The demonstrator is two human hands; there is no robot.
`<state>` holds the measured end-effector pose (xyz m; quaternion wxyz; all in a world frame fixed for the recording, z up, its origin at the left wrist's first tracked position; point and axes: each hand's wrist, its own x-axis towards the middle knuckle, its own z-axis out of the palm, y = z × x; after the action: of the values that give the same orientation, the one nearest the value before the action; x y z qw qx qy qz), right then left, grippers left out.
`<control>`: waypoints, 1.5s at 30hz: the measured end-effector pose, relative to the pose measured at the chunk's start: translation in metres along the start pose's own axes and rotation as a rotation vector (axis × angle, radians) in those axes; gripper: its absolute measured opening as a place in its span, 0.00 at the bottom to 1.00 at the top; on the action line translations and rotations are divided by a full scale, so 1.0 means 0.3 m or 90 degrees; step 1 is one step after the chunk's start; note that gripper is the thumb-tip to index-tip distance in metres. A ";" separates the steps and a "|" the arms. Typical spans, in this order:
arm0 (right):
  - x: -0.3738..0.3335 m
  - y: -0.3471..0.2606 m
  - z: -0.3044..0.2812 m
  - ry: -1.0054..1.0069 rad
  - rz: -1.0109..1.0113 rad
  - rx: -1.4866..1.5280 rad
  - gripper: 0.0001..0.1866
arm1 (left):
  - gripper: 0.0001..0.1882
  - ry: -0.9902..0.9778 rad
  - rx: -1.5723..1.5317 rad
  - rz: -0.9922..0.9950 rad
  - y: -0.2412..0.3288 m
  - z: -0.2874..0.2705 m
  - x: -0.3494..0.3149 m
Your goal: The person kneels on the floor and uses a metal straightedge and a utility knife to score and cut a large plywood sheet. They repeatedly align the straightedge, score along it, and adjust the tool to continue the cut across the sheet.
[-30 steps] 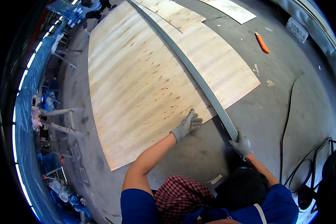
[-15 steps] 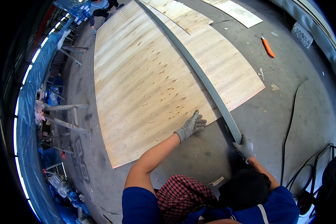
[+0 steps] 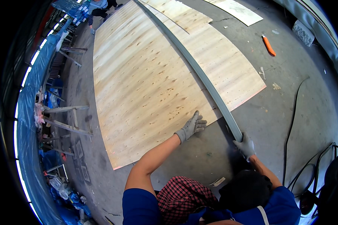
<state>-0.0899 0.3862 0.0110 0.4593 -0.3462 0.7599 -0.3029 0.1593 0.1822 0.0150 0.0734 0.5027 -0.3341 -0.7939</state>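
A large plywood sheet (image 3: 139, 82) lies on the floor before me. Along its length runs a long grey metal bar (image 3: 199, 73), whose near end juts past the sheet's edge. My right hand (image 3: 246, 146), in a grey glove, is closed around that near end. My left hand (image 3: 191, 126), gloved as well, is at the sheet's near edge, fingers stretched out and holding nothing. I cannot tell whether it presses on the wood. At the far left end, another person (image 3: 98, 8) crouches with a hand near the sheet's corner.
An orange-handled tool (image 3: 268, 45) lies on the floor to the right. Further back is a pale board (image 3: 234, 10). Black cable (image 3: 293, 120) curls at the right, near a stone block (image 3: 303, 33). Metal trestle legs (image 3: 67, 108) and blue sheeting (image 3: 30, 131) line the left.
The view has shifted very slightly. Both my hands and the metal bar keep nearly the same places on the sheet.
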 end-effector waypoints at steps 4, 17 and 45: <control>0.058 0.005 0.008 0.004 -0.011 -0.026 0.25 | 0.49 0.002 -0.010 0.002 -0.004 -0.005 0.008; 0.072 -0.010 0.027 0.024 -0.016 -0.030 0.25 | 0.48 0.017 -0.026 -0.006 -0.011 -0.042 -0.003; 0.350 -0.096 -0.015 0.141 -0.142 -0.111 0.26 | 0.49 0.006 0.000 -0.003 -0.040 -0.030 0.030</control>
<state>-0.1223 0.2858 -0.0161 0.3047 -0.4311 0.7862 -0.3214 0.1652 0.1832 -0.0016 0.0730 0.5072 -0.3326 -0.7917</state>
